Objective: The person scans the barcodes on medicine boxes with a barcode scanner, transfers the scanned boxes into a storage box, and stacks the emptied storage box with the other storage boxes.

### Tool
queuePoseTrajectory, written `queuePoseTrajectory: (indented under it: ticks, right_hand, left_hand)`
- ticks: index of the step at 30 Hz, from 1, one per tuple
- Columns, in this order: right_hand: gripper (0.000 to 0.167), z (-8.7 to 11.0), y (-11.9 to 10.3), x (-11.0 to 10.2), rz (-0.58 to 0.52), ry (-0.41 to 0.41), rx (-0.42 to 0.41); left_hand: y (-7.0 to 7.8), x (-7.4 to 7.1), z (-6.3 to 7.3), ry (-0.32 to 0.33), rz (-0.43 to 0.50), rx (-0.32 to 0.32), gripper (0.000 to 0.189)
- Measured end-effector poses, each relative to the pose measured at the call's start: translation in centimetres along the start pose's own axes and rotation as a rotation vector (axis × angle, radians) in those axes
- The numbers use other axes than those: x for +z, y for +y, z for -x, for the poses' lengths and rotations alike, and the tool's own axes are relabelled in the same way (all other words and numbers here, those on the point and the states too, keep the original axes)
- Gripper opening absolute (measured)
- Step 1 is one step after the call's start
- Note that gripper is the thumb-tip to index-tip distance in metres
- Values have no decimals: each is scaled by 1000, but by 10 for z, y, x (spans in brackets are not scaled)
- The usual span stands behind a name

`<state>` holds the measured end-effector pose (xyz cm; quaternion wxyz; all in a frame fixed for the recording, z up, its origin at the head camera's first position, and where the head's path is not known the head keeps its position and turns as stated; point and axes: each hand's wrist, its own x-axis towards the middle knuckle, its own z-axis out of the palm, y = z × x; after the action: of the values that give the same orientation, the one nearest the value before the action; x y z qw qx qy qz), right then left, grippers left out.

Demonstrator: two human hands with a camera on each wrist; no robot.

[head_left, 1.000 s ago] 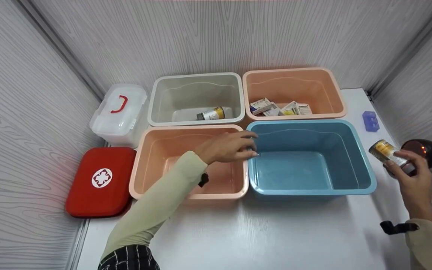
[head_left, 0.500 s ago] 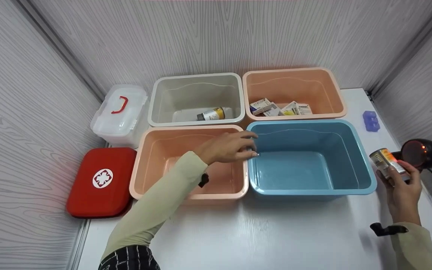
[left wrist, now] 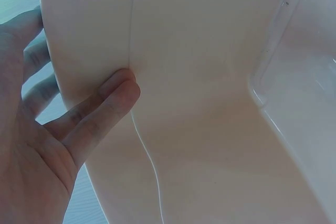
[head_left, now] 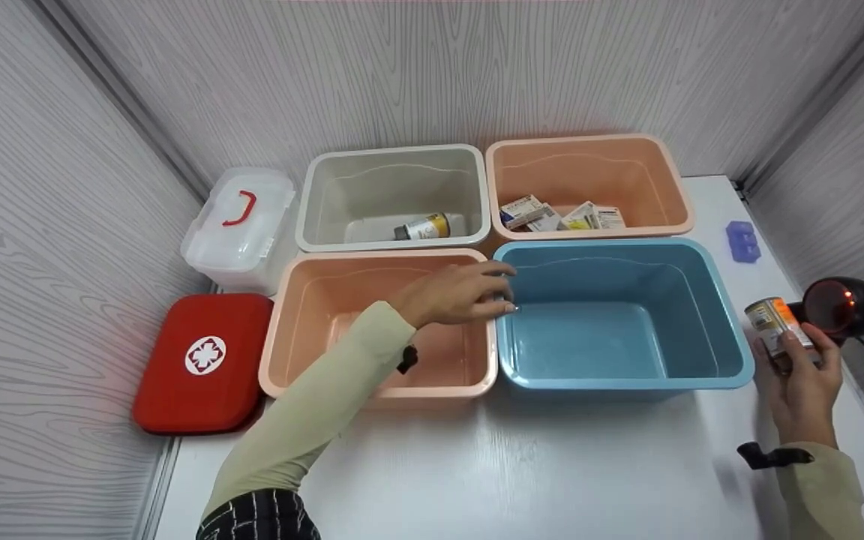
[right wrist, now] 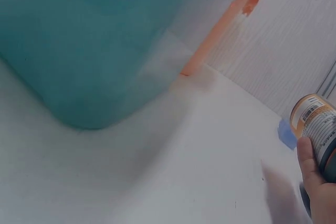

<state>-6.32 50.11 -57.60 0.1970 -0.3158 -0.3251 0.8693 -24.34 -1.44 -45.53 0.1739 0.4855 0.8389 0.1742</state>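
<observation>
Partly hidden bottle (head_left: pixel 775 324) in right hand (head_left: pixel 801 381), label unreadable.

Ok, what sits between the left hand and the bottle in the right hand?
In the head view, the blue bin fills the stretch between the left hand and the bottle gripped by the right hand.

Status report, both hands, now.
Left hand grips near pink bin rim. Right hand holds bottle beside scanner. Nothing between them.

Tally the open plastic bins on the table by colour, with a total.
Peach bins: 2, the front one and the back one
Blue bin: 1
Grey-white bin: 1
Total: 4
</observation>
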Motion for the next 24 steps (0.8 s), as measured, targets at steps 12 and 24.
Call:
queuePoseTrajectory:
  ticks: [12, 24]
  right_hand:
    - [55, 4, -1, 18, 140, -61, -169]
    - [46, 3, 9, 21, 266, -84, -342]
  left_hand:
    - [-1, -1, 0, -13, 34, -7, 41]
    - [-2, 0, -1, -9, 26, 4, 41]
